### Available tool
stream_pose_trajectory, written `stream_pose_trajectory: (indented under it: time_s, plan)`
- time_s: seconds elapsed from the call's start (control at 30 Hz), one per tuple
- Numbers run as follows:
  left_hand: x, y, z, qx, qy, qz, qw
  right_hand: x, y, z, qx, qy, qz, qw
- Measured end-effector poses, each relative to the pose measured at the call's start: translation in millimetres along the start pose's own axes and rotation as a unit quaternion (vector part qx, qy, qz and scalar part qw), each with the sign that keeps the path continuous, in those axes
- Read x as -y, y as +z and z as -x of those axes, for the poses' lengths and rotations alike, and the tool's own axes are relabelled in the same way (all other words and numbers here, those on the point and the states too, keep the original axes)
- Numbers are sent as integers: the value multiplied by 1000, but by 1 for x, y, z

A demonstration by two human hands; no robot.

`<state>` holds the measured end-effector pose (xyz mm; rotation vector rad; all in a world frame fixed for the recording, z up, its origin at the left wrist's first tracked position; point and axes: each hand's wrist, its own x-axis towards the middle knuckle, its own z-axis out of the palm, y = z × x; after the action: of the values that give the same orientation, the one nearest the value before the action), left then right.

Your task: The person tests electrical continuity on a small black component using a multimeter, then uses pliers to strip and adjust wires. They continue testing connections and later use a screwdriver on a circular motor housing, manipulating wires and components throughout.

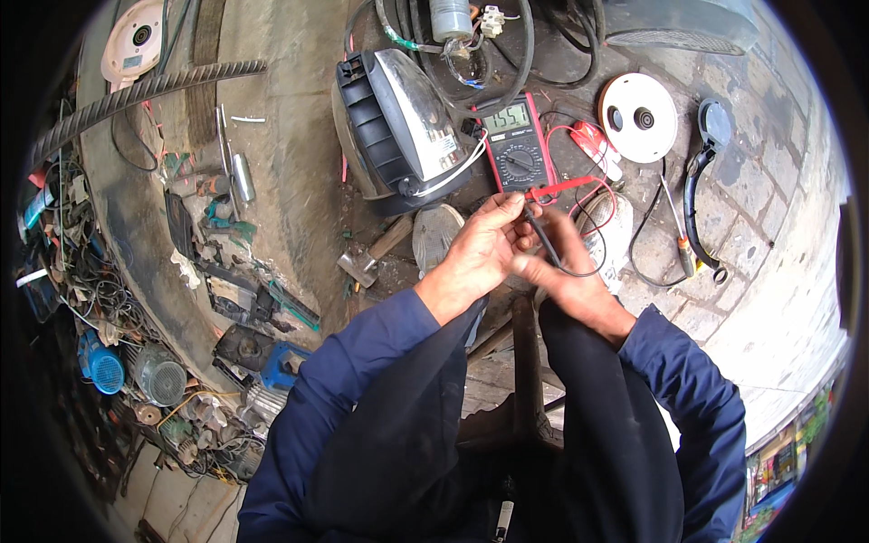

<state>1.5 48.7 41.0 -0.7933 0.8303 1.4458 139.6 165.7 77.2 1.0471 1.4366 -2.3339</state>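
My left hand [480,246] is closed, its fingertips pinching a red test probe [563,187] and a black test probe [543,233] near their ends. Blurred by motion, my right hand [577,279] lies against the black probe's side; whether its fingers grip anything cannot be made out. Just beyond the hands is a red and black multimeter [519,149] with its display lit. Left of the meter, what looks like a black and silver electric kettle body [398,127] lies with white wires coming out. A white round kettle base [638,118] sits right of the meter.
A hammer [360,263] lies by my left shoe [438,237]. To the right are a screwdriver [685,253] and a curved black handle [695,185]. Thick cables [579,54] coil at the back. Motors [161,376] and scrap pile up at left, below a ribbed steel bar [154,95].
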Motion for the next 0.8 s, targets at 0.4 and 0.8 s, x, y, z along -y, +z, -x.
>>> stream_pose_trajectory:
  time_s: [0.4,0.8]
  plan:
    - [19,-20,4,30,-88,-123,988,-10,-21,-20,-212,61,-229,948]
    - [-7,-51,-14,-121,350,-824,429,-11,-34,-32,-227,72,-225,945]
